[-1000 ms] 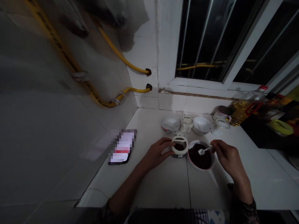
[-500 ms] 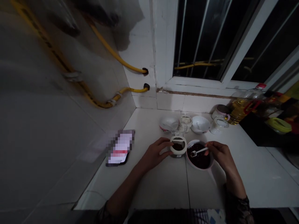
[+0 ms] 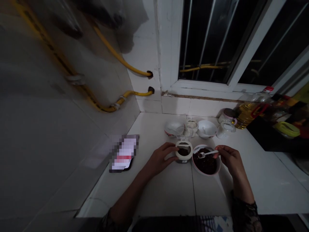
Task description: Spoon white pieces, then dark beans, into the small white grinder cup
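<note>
My left hand (image 3: 164, 155) grips the left side of a small spice jar (image 3: 183, 158) with a white rim, thumb and fingers around it. Dark reddish-brown stuff shows inside the jar, and its clear lid stands open at the back. Between the fingertips of my right hand (image 3: 228, 158) is the handle of a small white measuring spoon (image 3: 207, 154). The spoon's head is over a white bowl (image 3: 218, 170) that holds dark red, coarse flakes (image 3: 205, 166). Whether the spoon's head touches the flakes, I cannot tell. Bowl and jar stand side by side on the counter.
Behind are two more bowls (image 3: 207, 129), a jar of white powder (image 3: 192, 125) and other jars (image 3: 225, 129). An oil bottle (image 3: 248, 112) and a black box (image 3: 265, 135) stand at the right. A phone (image 3: 126, 151) lies at the left. Yellow pipes (image 3: 96, 103) run along the wall.
My right hand has moved slightly right and up with the spoon, its head now a little higher over the bowl. My left hand stays on the jar.
</note>
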### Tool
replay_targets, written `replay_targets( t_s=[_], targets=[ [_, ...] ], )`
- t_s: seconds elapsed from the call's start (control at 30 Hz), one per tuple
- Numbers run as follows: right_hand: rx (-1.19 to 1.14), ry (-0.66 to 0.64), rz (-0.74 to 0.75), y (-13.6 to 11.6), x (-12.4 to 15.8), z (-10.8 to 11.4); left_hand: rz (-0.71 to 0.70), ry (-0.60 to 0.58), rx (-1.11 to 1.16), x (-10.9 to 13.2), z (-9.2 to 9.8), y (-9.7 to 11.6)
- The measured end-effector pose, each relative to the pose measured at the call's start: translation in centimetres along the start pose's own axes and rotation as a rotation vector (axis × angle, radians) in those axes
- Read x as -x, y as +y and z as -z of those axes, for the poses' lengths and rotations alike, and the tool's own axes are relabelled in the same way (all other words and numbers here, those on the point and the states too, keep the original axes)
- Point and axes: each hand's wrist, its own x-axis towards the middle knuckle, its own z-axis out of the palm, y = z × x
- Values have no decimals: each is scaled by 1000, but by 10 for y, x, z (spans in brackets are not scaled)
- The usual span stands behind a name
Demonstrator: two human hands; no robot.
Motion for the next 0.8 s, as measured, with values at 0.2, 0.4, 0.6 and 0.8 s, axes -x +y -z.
replay_targets(
  t_s=[0.2,0.4,0.6,0.8],
  targets=[
    [-54,24,-4,1,-3,-1,-6,9,-11,0,-1,0],
    [-52,66,145,-7,-1,-10,-1,-2,-19,0,-1,-1],
    [286,23,599,-12,18,-41,-1,1,-3,0,-1,0],
    [612,-179,944,-10,26,-45,-22,10,-12,0,-1,0]
  ],
)
